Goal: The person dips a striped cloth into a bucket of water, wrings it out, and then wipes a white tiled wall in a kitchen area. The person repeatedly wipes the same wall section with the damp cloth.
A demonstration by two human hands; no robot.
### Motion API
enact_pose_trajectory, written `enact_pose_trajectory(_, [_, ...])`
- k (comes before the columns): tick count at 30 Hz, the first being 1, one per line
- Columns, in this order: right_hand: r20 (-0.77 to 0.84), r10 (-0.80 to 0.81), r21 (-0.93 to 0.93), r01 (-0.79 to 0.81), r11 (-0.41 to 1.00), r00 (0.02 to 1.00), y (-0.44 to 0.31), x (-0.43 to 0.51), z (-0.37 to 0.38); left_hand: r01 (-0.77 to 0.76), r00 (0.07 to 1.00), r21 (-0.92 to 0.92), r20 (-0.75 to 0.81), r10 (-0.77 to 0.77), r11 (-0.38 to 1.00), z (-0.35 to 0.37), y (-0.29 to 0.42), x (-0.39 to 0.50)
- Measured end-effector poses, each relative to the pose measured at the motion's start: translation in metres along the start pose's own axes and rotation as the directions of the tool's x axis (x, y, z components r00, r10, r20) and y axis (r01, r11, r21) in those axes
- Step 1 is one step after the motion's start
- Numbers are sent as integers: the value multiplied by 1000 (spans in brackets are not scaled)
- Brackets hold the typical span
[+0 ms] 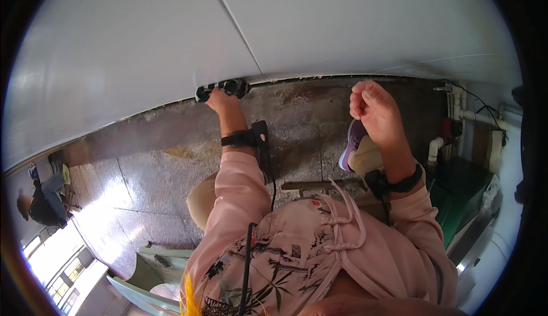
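Note:
My left hand point(221, 100) grips a black-and-white patterned cloth point(223, 89) at the lower edge of a large white panel point(299, 25). Its fingers are mostly hidden by the cloth. My right hand point(371, 104) is raised at the right with its fingers curled inward. I cannot see anything in it, though the inside of the fingers is partly hidden. Black straps with small devices circle both forearms. Below the right hand shows a purple shoe point(352, 145).
Pipes point(464, 110) with a red fitting stand at the right, beside a dark green surface point(458, 196). A low wooden piece point(317, 185) lies near my legs. A pale green container point(150, 269) sits lower left. Another person point(40, 202) is at the far left.

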State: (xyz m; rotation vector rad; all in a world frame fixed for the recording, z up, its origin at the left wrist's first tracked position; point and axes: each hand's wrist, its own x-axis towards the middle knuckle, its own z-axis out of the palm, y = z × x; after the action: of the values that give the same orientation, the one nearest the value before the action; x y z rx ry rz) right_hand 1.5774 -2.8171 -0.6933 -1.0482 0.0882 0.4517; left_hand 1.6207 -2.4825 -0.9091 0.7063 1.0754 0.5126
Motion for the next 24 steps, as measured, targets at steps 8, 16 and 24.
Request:
enact_pose_trajectory(8, [-21, 14, 9, -14, 1000, 1000, -5, -3, 1, -478, 877, 849, 475, -72, -224, -55, -72, 81])
enact_pose_trajectory(16, [34, 21, 20, -21, 1000, 999, -2, 6, 5, -39, 996, -128, 72, 48, 991, 7, -8, -40])
enact_pose_trajectory(24, [-17, 43, -9, -43, 999, 999, 8, 10, 7, -676, 724, -198, -3, 689, 710, 26, 27, -60])
